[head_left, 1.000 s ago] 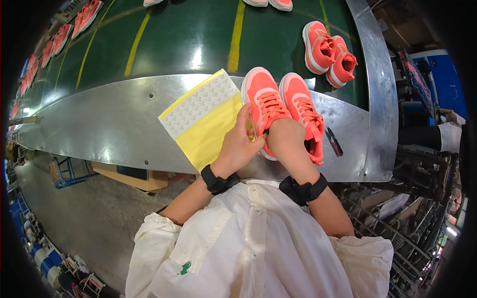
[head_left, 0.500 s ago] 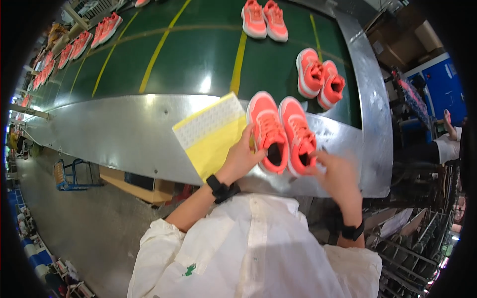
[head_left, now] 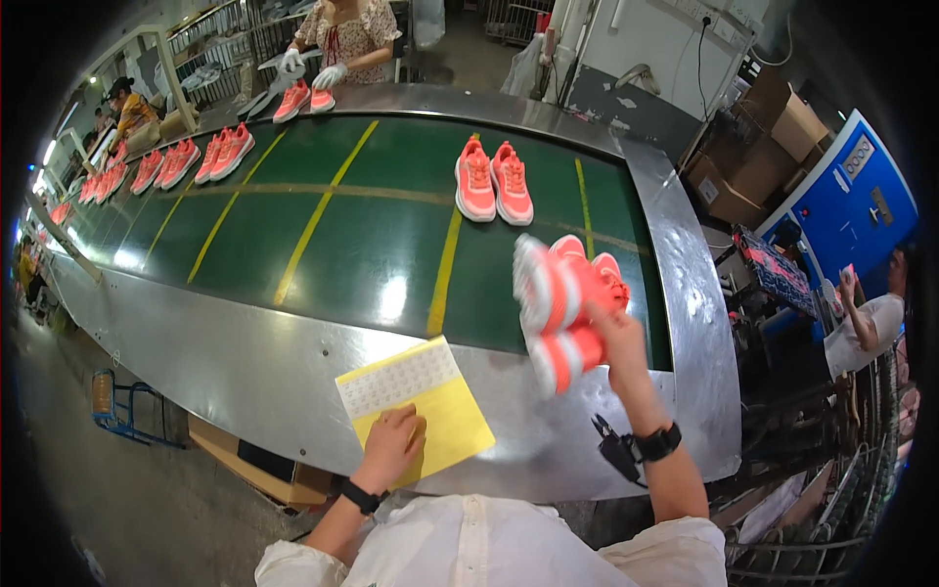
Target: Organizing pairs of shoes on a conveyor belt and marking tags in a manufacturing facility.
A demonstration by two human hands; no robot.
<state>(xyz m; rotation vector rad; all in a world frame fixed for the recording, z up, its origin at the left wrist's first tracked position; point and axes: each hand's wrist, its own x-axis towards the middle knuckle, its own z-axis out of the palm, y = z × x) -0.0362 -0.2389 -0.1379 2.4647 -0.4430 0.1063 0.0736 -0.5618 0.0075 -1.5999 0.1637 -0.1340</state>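
My right hand (head_left: 618, 338) is closed on a pair of coral sneakers (head_left: 559, 303), held tilted with their white-and-coral soles showing; they are blurred by motion. Behind them, partly hidden, another coral pair (head_left: 597, 266) stands on the green conveyor belt. My left hand (head_left: 393, 445) rests on a yellow sheet (head_left: 455, 421), its fingers loosely bent just below a white strip of small labels (head_left: 399, 384). Nothing shows in that hand. The sheet lies on the metal ledge (head_left: 264, 377) at the near side of the belt.
A further coral pair (head_left: 492, 184) stands farther up the green belt (head_left: 342, 235), and several pairs line its far left. Across the belt, a person with white gloves (head_left: 331, 75) handles shoes. A blue machine (head_left: 851, 210) and another person's arm (head_left: 861, 318) are at right.
My right hand has lifted the sneakers off the ledge and turned them so their soles show. My left hand has left the shoes and moved onto the yellow sheet. The view has tilted up.
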